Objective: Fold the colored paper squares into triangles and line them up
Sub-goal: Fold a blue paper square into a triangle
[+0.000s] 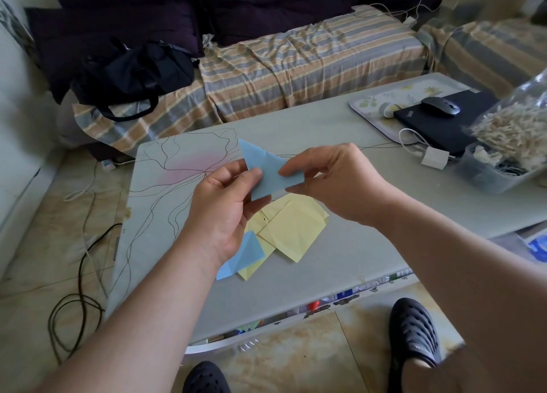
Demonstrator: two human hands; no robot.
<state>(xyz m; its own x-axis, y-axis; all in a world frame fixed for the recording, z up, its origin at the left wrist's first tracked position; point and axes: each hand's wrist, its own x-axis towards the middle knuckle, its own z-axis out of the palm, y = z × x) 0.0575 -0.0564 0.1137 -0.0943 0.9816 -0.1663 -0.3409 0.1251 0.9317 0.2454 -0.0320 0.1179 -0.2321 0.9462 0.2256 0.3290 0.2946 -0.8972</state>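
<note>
Both hands hold a blue paper [268,172] in the air above the surface [340,253], over a loose pile of yellow squares [291,229] and another blue sheet [244,255]; the held paper looks already folded, or nearly so, into a triangle. To finish the fold well, the corners should meet exactly before the crease is pressed; pinching along the folded edge, or laying it down and running a finger over it, would likely sharpen it. The left hand [228,206] sits palm-up below, thumb and fingers curled to pinch the lower left part; the right hand [331,182] comes from the right, thumb and forefinger nipping the right edge, the other fingers loosely curled. No line of triangles shows yet.
</note>
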